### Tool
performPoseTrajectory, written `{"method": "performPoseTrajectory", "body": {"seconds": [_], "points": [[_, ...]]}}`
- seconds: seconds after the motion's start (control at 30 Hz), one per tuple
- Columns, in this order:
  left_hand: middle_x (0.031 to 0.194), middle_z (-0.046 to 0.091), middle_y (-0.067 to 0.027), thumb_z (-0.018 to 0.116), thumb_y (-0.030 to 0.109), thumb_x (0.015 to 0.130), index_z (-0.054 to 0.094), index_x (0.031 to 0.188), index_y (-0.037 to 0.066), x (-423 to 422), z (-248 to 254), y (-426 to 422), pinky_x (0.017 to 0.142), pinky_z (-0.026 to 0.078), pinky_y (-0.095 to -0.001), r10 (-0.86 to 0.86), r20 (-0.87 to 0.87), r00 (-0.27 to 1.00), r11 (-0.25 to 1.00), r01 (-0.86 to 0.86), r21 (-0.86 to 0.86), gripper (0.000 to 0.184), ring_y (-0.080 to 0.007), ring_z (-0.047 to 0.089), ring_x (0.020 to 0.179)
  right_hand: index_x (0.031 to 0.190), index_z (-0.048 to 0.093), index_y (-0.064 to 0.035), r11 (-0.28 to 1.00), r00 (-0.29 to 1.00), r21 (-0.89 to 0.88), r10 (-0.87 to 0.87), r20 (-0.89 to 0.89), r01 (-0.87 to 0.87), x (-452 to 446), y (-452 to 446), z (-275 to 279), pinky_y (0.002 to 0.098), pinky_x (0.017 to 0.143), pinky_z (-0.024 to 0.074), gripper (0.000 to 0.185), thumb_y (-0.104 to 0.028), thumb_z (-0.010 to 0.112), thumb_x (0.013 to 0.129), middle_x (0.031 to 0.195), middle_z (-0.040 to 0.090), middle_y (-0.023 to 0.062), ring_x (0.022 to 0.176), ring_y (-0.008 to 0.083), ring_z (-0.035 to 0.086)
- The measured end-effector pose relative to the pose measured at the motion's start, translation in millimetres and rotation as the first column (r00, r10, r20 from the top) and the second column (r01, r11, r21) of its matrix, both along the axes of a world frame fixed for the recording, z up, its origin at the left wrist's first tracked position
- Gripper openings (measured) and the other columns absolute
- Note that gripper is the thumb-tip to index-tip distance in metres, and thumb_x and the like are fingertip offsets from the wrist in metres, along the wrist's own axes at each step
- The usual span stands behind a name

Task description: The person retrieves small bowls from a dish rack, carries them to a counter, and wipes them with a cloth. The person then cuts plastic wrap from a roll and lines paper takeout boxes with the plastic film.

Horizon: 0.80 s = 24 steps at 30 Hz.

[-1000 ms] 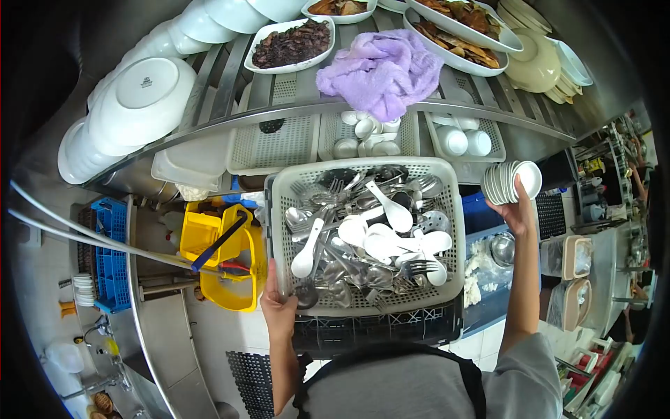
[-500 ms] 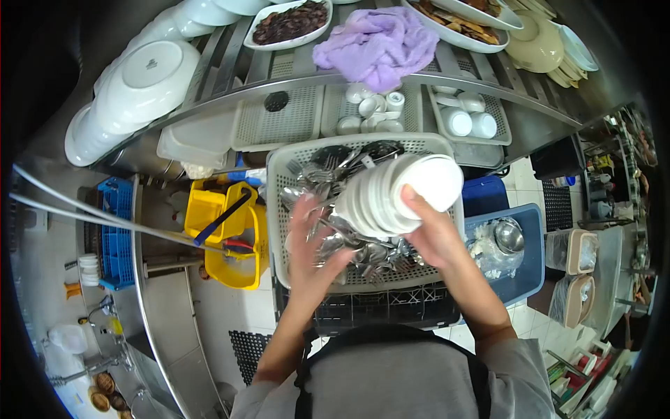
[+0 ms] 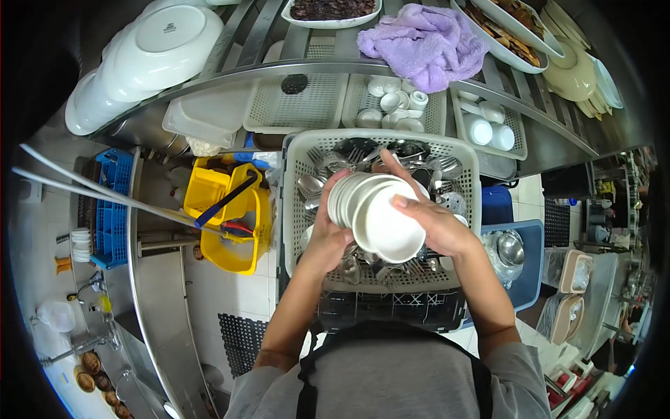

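A nested stack of small white bowls [image 3: 384, 216] lies tilted on its side between my two hands, above a basket. My left hand [image 3: 328, 234] is wrapped round the left end of the stack. My right hand [image 3: 436, 227] grips the right end, its thumb on the front bowl. Beneath them, the pale perforated basket [image 3: 293, 258] holds many spoons and forks [image 3: 335, 160], mostly metal. Part of this cutlery is hidden behind the bowls and hands.
A slatted metal shelf [image 3: 293, 68] crosses ahead, carrying large white bowls [image 3: 164, 45], a purple cloth [image 3: 426, 45] and food dishes. Below it, a basket holds small white cups [image 3: 394, 101]. A yellow mop bucket [image 3: 237, 244] stands left; a blue tub [image 3: 527, 279] stands right.
My left hand has come off the cutlery area and closed on the stack. The bowls have moved slightly down and tipped with their open end toward me. The view has shifted a little.
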<state>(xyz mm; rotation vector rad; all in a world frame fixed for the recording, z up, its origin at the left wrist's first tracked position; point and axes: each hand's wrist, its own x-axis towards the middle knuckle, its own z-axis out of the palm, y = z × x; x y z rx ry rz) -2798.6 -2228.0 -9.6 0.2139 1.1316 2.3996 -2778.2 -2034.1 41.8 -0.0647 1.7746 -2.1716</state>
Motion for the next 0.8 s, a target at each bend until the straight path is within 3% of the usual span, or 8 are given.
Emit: {"method": "performPoseTrajectory", "body": {"seconds": [0.13,0.17,0.27,0.4,0.5,0.6,0.67,0.8], "points": [[0.144,0.037,-0.0094,0.076,0.039,0.073,0.018,0.148,0.012,-6,22,-3,0.109,0.036,-0.0395,-0.041,0.197,0.98,0.998,0.048,-0.029,0.098,-0.024,0.041,0.133,0.144,0.032,-0.0062,0.994,0.999,0.097,-0.052,-0.007,0.052,-7,-12,6,0.0353,0.11,0.028,0.056,-0.032,0.051,0.098,0.139,0.042,0.015,0.131,0.024,0.038],[0.146,0.033,-0.0119,0.073,0.054,0.073,0.014,0.149,0.01,-7,42,3,0.109,0.035,-0.0409,0.008,0.243,0.97,0.978,0.044,-0.205,0.106,-0.0257,0.038,0.135,0.141,0.036,-0.0058,0.994,0.999,0.106,-0.038,-0.004,0.038,-11,-12,5,0.0353,0.109,0.0298,0.052,-0.031,0.05,0.098,0.135,0.045,0.015,0.129,0.0239,0.041],[0.146,0.032,-0.0145,0.074,0.06,0.07,0.012,0.149,0.009,-4,13,-11,0.108,0.035,-0.042,-0.029,-0.039,0.999,0.971,0.019,-0.238,0.112,-0.0285,0.036,0.135,0.131,0.044,-0.0015,0.941,0.988,0.337,0.015,-0.154,0.038,-23,-15,-4,0.0324,0.1,0.039,0.042,-0.026,0.051,0.098,0.123,0.054,0.0118,0.116,0.0194,0.051],[0.137,0.04,-0.0149,0.079,0.037,0.066,0.017,0.147,0.009,-4,6,-18,0.108,0.036,-0.0428,0.052,0.237,0.97,0.983,-0.007,-0.185,0.105,-0.0297,0.041,0.13,0.135,0.039,-0.0108,0.79,0.945,0.609,0.247,-0.214,-0.069,-39,-24,19,0.0445,0.1,0.0423,0.047,-0.033,0.052,0.096,0.126,0.041,0.0179,0.118,0.0373,0.051],[0.131,0.045,-0.0192,0.074,0.027,0.064,0.021,0.146,0.011,-13,2,-22,0.099,0.049,-0.0453,0.111,0.366,0.924,0.987,-0.061,-0.147,0.099,-0.0351,0.053,0.117,0.143,0.034,-0.0101,0.696,0.882,0.676,0.448,-0.147,-0.241,-57,-23,37,0.0413,0.105,0.0385,0.064,-0.044,0.055,0.093,0.139,0.038,0.0202,0.129,0.039,0.041],[0.131,0.043,-0.0238,0.069,0.023,0.06,0.018,0.148,0.013,-23,11,-20,0.085,0.055,-0.0569,0.109,0.35,0.93,0.992,-0.122,0.018,0.102,-0.0436,0.052,0.117,0.146,0.032,-0.012,0.827,0.897,0.396,0.442,-0.019,-0.399,-107,7,35,0.0413,0.107,0.0367,0.071,-0.056,0.05,0.092,0.145,0.036,0.0192,0.132,0.0351,0.039],[0.131,0.043,-0.0233,0.068,0.022,0.056,0.02,0.147,0.014,-21,-1,-25,0.08,0.056,-0.0583,0.13,0.396,0.909,0.977,-0.186,0.106,0.103,-0.0437,0.051,0.116,0.139,0.046,-0.0082,0.725,0.948,0.625,0.309,0.081,-0.289,-144,39,25,0.0393,0.104,0.0392,0.07,-0.061,0.039,0.094,0.138,0.049,0.0121,0.123,0.025,0.049],[0.129,0.042,-0.0217,0.067,0.021,0.054,0.024,0.145,0.015,-18,-18,-32,0.084,0.055,-0.0584,0.135,0.442,0.887,0.972,-0.205,0.115,0.101,-0.0421,0.049,0.118,0.131,0.055,-0.0115,0.73,0.901,0.54,0.264,0.343,-0.419,-221,146,-102,0.0305,0.092,0.0468,0.044,-0.039,0.042,0.099,0.121,0.06,0.0059,0.112,0.016,0.054]]}}
